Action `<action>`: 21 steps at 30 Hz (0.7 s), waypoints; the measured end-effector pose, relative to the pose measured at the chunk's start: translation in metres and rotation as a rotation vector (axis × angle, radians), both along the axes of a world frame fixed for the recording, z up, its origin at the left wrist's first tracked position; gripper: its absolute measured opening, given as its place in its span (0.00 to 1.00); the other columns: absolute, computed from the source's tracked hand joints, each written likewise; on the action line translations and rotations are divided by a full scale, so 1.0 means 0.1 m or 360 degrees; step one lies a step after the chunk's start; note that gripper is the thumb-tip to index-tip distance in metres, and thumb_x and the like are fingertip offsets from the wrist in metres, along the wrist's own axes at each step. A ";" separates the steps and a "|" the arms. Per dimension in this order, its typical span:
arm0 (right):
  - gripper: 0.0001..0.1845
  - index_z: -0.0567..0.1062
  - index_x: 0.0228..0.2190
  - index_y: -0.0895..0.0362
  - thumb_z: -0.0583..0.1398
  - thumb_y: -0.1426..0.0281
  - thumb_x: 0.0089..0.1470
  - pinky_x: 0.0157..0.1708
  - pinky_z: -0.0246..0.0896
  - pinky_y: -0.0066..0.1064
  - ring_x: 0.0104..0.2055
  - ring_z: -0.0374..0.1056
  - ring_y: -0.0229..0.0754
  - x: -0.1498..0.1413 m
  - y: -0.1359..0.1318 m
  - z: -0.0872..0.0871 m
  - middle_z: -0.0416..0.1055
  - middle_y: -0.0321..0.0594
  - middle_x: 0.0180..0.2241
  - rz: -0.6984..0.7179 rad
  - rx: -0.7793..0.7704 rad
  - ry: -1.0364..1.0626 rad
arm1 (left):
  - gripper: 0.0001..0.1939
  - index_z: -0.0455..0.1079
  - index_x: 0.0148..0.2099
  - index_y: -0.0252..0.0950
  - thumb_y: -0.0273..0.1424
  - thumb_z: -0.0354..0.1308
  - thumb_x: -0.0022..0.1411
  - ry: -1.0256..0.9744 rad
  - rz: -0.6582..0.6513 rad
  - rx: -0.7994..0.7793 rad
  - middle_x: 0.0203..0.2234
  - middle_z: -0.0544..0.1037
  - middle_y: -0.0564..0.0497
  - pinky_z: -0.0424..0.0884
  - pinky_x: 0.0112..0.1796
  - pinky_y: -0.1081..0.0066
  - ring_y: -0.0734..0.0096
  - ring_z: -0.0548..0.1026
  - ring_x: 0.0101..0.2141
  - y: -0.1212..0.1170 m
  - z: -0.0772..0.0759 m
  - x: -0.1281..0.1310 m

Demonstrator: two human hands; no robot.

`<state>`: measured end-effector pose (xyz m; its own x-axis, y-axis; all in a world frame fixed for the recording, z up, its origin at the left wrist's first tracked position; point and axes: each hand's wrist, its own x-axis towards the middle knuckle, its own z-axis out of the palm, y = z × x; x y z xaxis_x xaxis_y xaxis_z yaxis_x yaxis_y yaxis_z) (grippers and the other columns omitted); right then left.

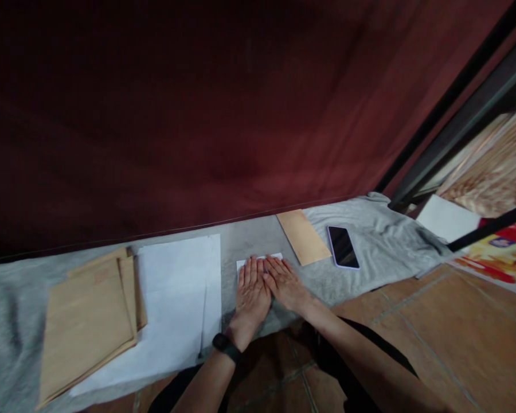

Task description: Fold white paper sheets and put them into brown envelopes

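Both hands lie flat, side by side, over a piece of white paper [276, 256] on the grey cloth [241, 232]. Only the paper's top edge and corners show past my fingers; the rest is covered. My left hand [252, 289], with a black band on its wrist, has its fingers stretched away from me. My right hand [285, 284] rests against it, fingers extended, its thumb side touching the left hand. A brown envelope [304, 236] lies just beyond my right hand. Left of my hands are large white paper sheets [172, 304].
A pile of brown envelopes [88, 327] overlaps the white sheets at the left. A phone [343, 247] lies on the cloth at the right. Dark red fabric [223, 126] hangs behind the cloth-covered surface. Black bars [451, 109] and a printed box [505, 255] stand at the far right.
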<state>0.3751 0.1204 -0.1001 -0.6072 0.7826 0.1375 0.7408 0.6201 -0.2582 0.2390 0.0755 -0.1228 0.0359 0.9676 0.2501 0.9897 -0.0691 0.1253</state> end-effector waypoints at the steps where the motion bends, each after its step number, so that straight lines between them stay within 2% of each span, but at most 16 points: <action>1: 0.29 0.57 0.67 0.58 0.43 0.62 0.71 0.68 0.44 0.45 0.71 0.47 0.46 0.00 0.00 -0.02 0.52 0.45 0.68 -0.0027 0.0021 -0.0008 | 0.31 0.47 0.72 0.29 0.28 0.37 0.69 0.0002 0.0005 -0.0001 0.68 0.56 0.37 0.54 0.65 0.50 0.58 0.51 0.69 0.00 0.01 -0.01; 8: 0.31 0.55 0.68 0.60 0.48 0.59 0.69 0.68 0.43 0.47 0.71 0.46 0.49 0.15 -0.02 -0.13 0.49 0.48 0.69 -0.0118 0.0185 -0.0020 | 0.31 0.53 0.70 0.25 0.37 0.40 0.71 0.0050 0.0074 0.0012 0.68 0.56 0.33 0.54 0.65 0.50 0.52 0.53 0.68 -0.08 0.12 -0.13; 12: 0.32 0.53 0.68 0.61 0.48 0.60 0.69 0.68 0.44 0.48 0.71 0.47 0.49 0.26 -0.03 -0.15 0.50 0.48 0.69 -0.0124 0.0210 -0.0031 | 0.35 0.54 0.70 0.29 0.47 0.44 0.69 0.0062 0.0069 0.0086 0.67 0.58 0.34 0.56 0.63 0.48 0.50 0.54 0.68 -0.16 0.12 -0.21; 15: 0.31 0.53 0.68 0.61 0.48 0.62 0.69 0.67 0.45 0.48 0.71 0.47 0.49 0.33 -0.05 -0.16 0.51 0.47 0.69 -0.0109 0.0211 -0.0037 | 0.37 0.56 0.69 0.31 0.51 0.45 0.68 0.0064 0.0082 0.0114 0.67 0.59 0.35 0.56 0.63 0.48 0.49 0.54 0.68 -0.20 0.10 -0.25; 21: 0.30 0.55 0.67 0.64 0.47 0.68 0.67 0.68 0.47 0.45 0.70 0.49 0.49 0.44 -0.12 -0.13 0.52 0.48 0.68 -0.0135 0.0182 -0.0021 | 0.34 0.55 0.69 0.31 0.47 0.44 0.69 0.0073 0.0147 0.0081 0.67 0.60 0.35 0.57 0.63 0.48 0.49 0.56 0.67 -0.22 0.09 -0.28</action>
<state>0.4187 0.1088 -0.1131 -0.5418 0.8109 0.2213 0.7948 0.5799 -0.1791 0.2106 0.0536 -0.1138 -0.0403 0.9534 0.2989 0.9968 0.0176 0.0781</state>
